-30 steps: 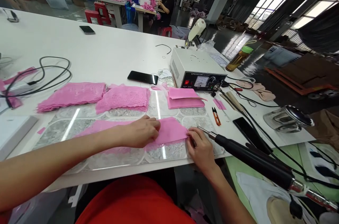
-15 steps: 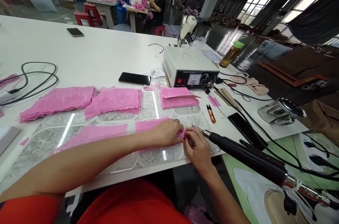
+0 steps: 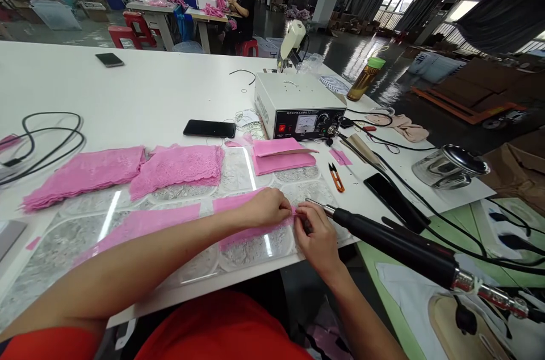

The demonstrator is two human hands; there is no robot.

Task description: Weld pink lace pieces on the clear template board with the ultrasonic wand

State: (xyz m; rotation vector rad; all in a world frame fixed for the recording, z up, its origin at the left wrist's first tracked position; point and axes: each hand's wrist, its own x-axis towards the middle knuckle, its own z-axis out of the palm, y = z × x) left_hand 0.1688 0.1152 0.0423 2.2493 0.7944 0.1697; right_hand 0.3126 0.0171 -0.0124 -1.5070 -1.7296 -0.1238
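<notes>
My left hand (image 3: 267, 209) lies over a pink fabric panel (image 3: 234, 203), its fingertips pinching the right end. Close beside it, my right hand (image 3: 318, 238) has thumb and fingers closed on the same panel's edge; the pinched spot is mostly hidden. A black handpiece with a metal tip (image 3: 392, 243) runs just past the right hand's knuckles, and I cannot tell whether the hand touches it. Another pink panel (image 3: 170, 217) lies flat to the left, partly under my left forearm. Beneath the panels is a clear sheet over a grey marbled pattern (image 3: 247, 253).
Behind are two lace stacks (image 3: 85, 172) (image 3: 181, 170), folded pink fabric (image 3: 284, 160) and a control box (image 3: 300, 110). Orange snips (image 3: 336, 177), black phones (image 3: 209, 128) (image 3: 392, 196), a lidded glass jar (image 3: 447, 170) and cables (image 3: 426, 201) surround the work. People (image 3: 242, 5) sit at sewing machines.
The camera view has shifted slightly. My left hand's fingers have closed lower and tighter at the panel's edge, while the right hand keeps nearly the same place.
</notes>
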